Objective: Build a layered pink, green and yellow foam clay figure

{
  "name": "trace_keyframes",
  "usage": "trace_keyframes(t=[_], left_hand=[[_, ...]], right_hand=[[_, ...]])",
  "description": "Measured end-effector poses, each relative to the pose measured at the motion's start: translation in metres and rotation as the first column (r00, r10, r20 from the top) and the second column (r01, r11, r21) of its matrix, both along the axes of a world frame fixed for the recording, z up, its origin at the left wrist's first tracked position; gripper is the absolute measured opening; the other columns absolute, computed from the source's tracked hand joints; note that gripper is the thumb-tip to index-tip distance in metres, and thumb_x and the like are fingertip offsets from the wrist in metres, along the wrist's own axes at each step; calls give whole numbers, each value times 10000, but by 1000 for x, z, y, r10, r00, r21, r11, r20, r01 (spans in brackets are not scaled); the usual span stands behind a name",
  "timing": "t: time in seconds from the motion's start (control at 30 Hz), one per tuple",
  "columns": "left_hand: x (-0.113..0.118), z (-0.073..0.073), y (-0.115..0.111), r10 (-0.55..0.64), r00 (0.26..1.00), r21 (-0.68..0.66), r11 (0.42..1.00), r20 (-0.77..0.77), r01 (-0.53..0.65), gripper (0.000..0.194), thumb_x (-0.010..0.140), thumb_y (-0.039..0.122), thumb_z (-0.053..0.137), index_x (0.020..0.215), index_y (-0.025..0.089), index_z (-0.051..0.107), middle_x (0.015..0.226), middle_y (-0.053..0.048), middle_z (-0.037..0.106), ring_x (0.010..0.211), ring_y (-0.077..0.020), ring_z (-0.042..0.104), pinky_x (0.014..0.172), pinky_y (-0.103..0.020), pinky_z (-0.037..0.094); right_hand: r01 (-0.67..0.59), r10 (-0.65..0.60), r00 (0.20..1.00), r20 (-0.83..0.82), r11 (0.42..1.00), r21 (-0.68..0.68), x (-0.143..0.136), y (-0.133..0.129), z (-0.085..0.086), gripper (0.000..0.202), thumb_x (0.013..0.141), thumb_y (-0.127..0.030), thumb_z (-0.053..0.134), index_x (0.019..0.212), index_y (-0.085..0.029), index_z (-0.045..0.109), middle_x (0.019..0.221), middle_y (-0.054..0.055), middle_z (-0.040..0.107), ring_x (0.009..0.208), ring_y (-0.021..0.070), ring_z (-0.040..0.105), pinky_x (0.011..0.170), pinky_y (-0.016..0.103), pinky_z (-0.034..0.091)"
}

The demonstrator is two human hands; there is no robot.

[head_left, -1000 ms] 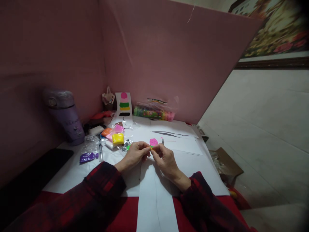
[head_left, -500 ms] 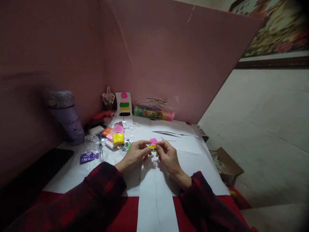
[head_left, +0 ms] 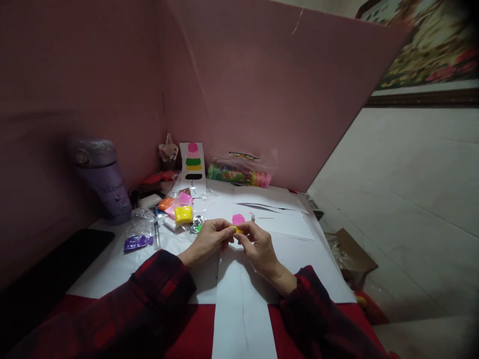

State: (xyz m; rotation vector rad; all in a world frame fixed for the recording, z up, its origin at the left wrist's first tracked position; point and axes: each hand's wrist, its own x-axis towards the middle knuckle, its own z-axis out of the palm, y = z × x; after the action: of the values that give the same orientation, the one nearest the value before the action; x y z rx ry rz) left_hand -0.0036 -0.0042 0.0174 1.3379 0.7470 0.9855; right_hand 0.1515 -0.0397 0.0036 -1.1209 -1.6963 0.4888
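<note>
Between the fingertips of both hands is a small piece of yellow modelling clay (head_left: 238, 230), mostly covered by the fingers. My left hand (head_left: 211, 238) pinches it from the left, thumb against fingers. From the other side my right hand (head_left: 260, 248) is closed on it, the fingertips of the two hands nearly touching. Just beyond them a flat pink clay shape (head_left: 238, 219) lies on the white paper. A small fork (head_left: 253, 218) is beside it, partly behind my right hand, with a thin stick (head_left: 265, 218) to its right.
Bagged clay, such as a yellow pack (head_left: 183, 215) and a purple pack (head_left: 137, 243), lies left of my hands. A purple tumbler (head_left: 101, 179) stands behind. A card with colour patches (head_left: 193, 169) leans near the pink wall, beside a bag of colourful tubes (head_left: 239, 173).
My right hand has shifted slightly and its fingers have closed in toward the left. The green clay under the pink shape is now hidden, and less of the yellow clay shows.
</note>
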Motion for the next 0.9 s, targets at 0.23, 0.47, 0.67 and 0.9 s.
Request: trace_keyframes(t=[0.23,0.47,0.67,0.9], left_hand=[[0,-3,1,-15,1000,-3,1000,-5,15,435,678,538,717,626,121,606,530,-3,562,422,-78,458,441,-220,326],[0,-5,2,19,999,-12,1000,37,-19,396,631,477,776,720,113,647,566,3,581,443,-87,492,450,-223,355],[0,-5,3,10,998,-46,999,61,-7,392,571,438,823,691,115,637,554,8,574,440,-85,496,456,-227,370],[1,-4,4,148,984,-31,989,104,-145,343,623,415,780,709,123,622,571,-2,608,430,-81,491,442,-218,377]], right_hand=[[12,-26,992,123,993,114,1,0,-2,81,900,-191,537,906,-197,617,815,33,656,720,160,608,654,271,472],[23,-44,987,154,991,132,1,-2,-1,121,895,-164,505,912,-198,620,813,34,647,699,154,592,629,261,461],[55,-62,995,83,995,85,-2,-4,5,88,859,-193,550,821,-184,628,729,16,625,579,123,533,561,248,436],[71,-90,974,-208,993,-93,0,1,3,101,814,-274,630,793,-181,597,576,-45,544,475,103,488,457,225,407]])
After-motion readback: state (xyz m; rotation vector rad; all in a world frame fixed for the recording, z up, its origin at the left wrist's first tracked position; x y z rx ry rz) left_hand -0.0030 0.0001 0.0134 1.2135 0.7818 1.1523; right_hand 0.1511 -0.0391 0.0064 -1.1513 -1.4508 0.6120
